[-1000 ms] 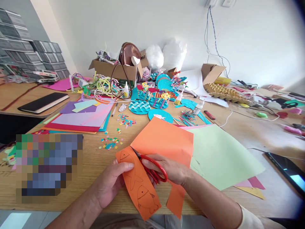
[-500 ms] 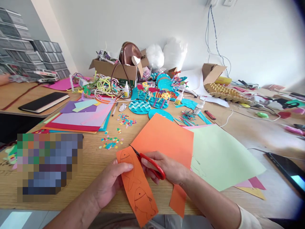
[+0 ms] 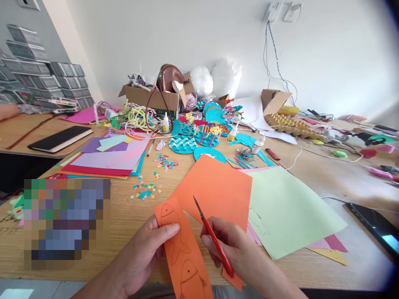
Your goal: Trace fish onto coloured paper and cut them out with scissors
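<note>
My left hand [image 3: 149, 253] pinches an orange paper strip [image 3: 183, 257] near its upper end, thumb on top. Two fish outlines are drawn on the strip in dark line, one above the other; the lower one runs out of view. My right hand [image 3: 232, 245] is closed round red-handled scissors [image 3: 215, 238], whose blades look shut and point up and left, apart from the strip. Under the scissors lies a larger sheet of orange paper [image 3: 215, 189]. A small orange offcut [image 3: 232, 280] is partly hidden below my right hand.
Pale green paper [image 3: 293, 211] lies to the right, with a phone [image 3: 374, 226] beyond. Coloured paper sheets [image 3: 106, 160] are stacked on the left. Paper dots [image 3: 146, 191], glue bottles [image 3: 166, 123] and blue wavy discs [image 3: 182, 144] spread across the middle. A cardboard box [image 3: 140, 97] stands behind.
The scissors have come away from the strip's top edge, moved right and closed. The strip has shifted slightly down and right in my left hand. The view has tilted up a little.
</note>
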